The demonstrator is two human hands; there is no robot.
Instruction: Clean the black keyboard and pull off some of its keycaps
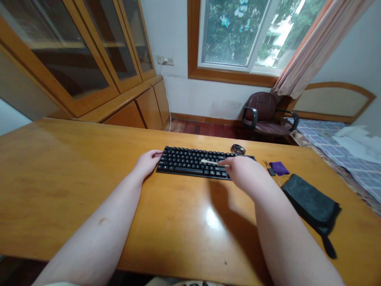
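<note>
A black keyboard [184, 161] lies flat across the middle of the wooden desk. My left hand [149, 162] grips its left end, fingers at the edge and partly tucked out of sight. Over the right part of the keys, my right hand [242, 171] is closed on a thin white cotton swab [211, 162]. The swab points left, its tip at the keys near the middle of the keyboard; whether it touches them I cannot tell. My right hand hides the keyboard's lower right part.
A coiled black cable [238, 149] lies behind the keyboard. To the right are a folded purple cloth [279, 168], a small dark piece [271, 171], thin sticks and a dark grey pouch [311, 202]. A chair [264, 113] stands beyond the desk [74, 178].
</note>
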